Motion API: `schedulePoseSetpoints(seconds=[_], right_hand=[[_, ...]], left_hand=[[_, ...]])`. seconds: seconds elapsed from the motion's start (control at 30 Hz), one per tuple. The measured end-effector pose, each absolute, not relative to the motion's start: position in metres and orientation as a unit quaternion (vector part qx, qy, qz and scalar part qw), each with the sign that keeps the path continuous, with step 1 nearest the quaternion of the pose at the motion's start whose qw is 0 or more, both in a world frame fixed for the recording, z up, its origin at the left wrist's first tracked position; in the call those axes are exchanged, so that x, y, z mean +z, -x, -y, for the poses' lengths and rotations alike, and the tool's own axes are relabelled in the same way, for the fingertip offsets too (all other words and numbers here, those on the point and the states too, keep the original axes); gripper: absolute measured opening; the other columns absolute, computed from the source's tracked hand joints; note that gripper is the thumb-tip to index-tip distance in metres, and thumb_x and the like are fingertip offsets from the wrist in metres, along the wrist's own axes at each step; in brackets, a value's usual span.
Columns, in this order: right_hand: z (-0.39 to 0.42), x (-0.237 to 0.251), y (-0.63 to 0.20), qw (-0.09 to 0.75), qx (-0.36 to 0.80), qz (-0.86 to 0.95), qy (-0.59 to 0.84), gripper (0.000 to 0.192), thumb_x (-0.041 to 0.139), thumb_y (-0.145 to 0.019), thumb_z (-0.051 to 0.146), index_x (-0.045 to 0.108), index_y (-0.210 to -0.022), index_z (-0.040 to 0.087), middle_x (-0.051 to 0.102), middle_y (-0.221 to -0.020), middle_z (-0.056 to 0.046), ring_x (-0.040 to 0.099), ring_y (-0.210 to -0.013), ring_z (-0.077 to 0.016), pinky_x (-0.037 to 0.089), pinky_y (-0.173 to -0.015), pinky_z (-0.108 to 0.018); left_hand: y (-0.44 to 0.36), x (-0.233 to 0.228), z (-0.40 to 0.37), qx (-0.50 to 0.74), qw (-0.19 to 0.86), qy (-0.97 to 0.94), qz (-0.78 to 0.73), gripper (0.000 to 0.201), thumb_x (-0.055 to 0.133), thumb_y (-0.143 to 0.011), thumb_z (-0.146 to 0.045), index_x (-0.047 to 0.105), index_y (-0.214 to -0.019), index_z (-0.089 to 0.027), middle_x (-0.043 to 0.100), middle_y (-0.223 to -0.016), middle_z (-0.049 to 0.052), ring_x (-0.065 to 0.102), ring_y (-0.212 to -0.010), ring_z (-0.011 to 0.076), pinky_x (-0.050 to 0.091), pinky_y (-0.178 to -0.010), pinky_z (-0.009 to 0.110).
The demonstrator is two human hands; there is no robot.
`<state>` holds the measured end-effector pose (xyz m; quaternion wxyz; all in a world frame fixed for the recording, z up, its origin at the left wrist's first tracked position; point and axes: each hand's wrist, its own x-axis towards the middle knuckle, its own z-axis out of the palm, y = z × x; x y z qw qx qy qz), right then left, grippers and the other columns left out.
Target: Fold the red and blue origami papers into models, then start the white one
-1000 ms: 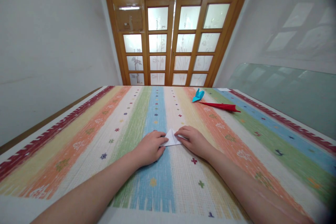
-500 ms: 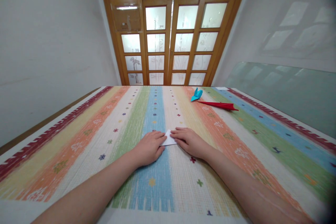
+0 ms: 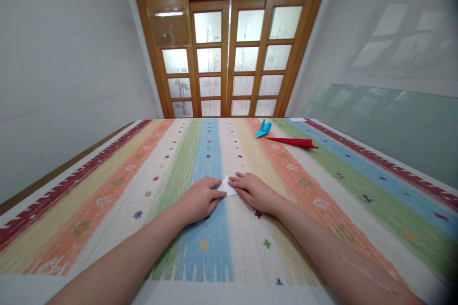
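Observation:
A small folded piece of white paper (image 3: 229, 188) lies on the striped cloth in front of me, its point facing away. My left hand (image 3: 202, 198) grips the paper's left corner, thumb on the near side and fingers on the far side. Across the right part of the paper rests my right hand (image 3: 253, 191), its fingers closed together and holding it down. Both hands cover the paper's side corners, so only its middle shows.
Toward the far right of the table lie a blue folded-paper figure (image 3: 264, 128) and a long red folded-paper piece (image 3: 294, 142). The striped tablecloth (image 3: 143, 228) covers the table. Beyond its far edge stand wooden doors (image 3: 229, 57) with glass panes.
My left thumb has moved up from the cloth onto the paper's left corner. My right hand keeps its place on the paper. The view has shifted slightly.

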<state>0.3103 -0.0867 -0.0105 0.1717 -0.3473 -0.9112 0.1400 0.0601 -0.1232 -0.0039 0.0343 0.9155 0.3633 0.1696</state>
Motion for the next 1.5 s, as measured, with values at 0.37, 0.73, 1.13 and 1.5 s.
schedulePoseSetpoints(seconds=[0.37, 0.73, 1.13, 1.5], right_hand=[[0.085, -0.012, -0.312, 0.168, 0.158, 0.905, 0.358, 0.045, 0.045, -0.096, 0.016, 0.060, -0.137, 0.029, 0.057, -0.143, -0.005, 0.043, -0.139, -0.0273, 0.030, -0.114, -0.052], [0.078, -0.021, -0.314, 0.160, 0.142, 0.911, 0.353, 0.062, 0.046, -0.084, 0.002, 0.059, -0.137, 0.031, 0.055, -0.145, -0.003, 0.043, -0.140, -0.0286, 0.030, -0.114, -0.052], [0.076, -0.026, -0.312, 0.214, 0.099, 0.901, 0.364, 0.051, 0.048, -0.086, 0.006, 0.067, -0.129, 0.026, 0.063, -0.136, -0.008, 0.051, -0.132, -0.0274, 0.036, -0.112, -0.048], [0.083, -0.021, -0.314, 0.168, 0.114, 0.892, 0.404, 0.050, 0.044, -0.093, 0.013, 0.059, -0.139, 0.028, 0.052, -0.148, -0.010, 0.042, -0.139, -0.0300, 0.029, -0.113, -0.055]], left_hand=[[-0.069, 0.026, 0.149, 0.048, -0.011, -0.923, -0.381, 0.020, 0.054, -0.091, -0.025, 0.072, -0.090, -0.016, 0.071, -0.090, 0.012, 0.064, -0.091, 0.0285, 0.048, -0.087, 0.043], [-0.081, 0.028, 0.162, -0.005, -0.073, -0.895, -0.440, 0.029, 0.051, -0.091, -0.023, 0.072, -0.074, -0.013, 0.067, -0.075, 0.014, 0.063, -0.074, 0.0271, 0.049, -0.068, 0.039], [-0.079, 0.006, 0.146, 0.134, 0.009, -0.907, -0.400, 0.029, 0.054, -0.091, -0.020, 0.062, -0.119, -0.018, 0.065, -0.121, 0.012, 0.058, -0.113, 0.0268, 0.046, -0.102, 0.045], [-0.070, -0.002, 0.140, 0.152, 0.058, -0.897, -0.411, 0.042, 0.054, -0.093, -0.026, 0.056, -0.135, -0.021, 0.058, -0.137, 0.011, 0.053, -0.125, 0.0272, 0.040, -0.109, 0.047]])
